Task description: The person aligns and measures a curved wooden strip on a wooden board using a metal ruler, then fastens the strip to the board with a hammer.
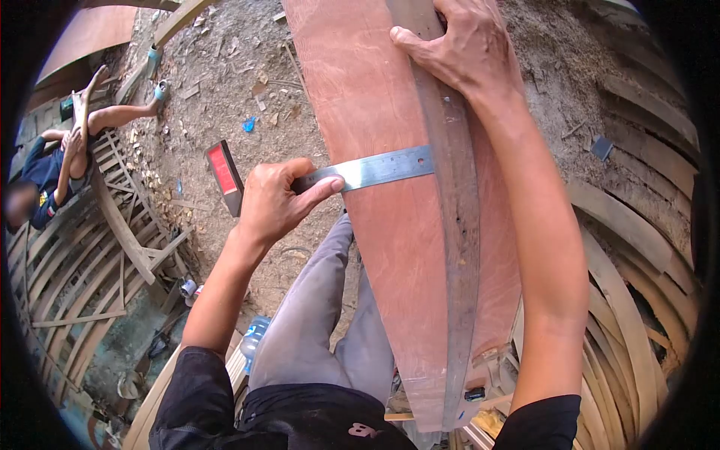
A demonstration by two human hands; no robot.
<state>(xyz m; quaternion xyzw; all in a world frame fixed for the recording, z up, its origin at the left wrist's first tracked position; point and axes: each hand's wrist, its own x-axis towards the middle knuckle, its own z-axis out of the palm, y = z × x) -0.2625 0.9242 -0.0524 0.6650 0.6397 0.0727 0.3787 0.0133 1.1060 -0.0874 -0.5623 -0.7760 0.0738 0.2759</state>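
A metal ruler (pixel 386 170) lies across a reddish plywood sheet (pixel 390 262), its far end meeting the edge of a long curved wooden strip (pixel 459 225). My left hand (pixel 279 196) pinches the ruler's near end at the sheet's left edge, thumb on top. Higher up, my right hand (pixel 469 41) rests over the strip and the sheet, with its thumb stretched out to the left across the strip. Its other fingers are partly cut off by the top of the view.
A seated person (pixel 56 165) is at the far left by curved wooden ribs (pixel 124 232). More curved timbers (pixel 622 300) stand at right. A red and black block (pixel 223 174), a blue scrap (pixel 249 124) and a water bottle (pixel 255 334) are left of the sheet.
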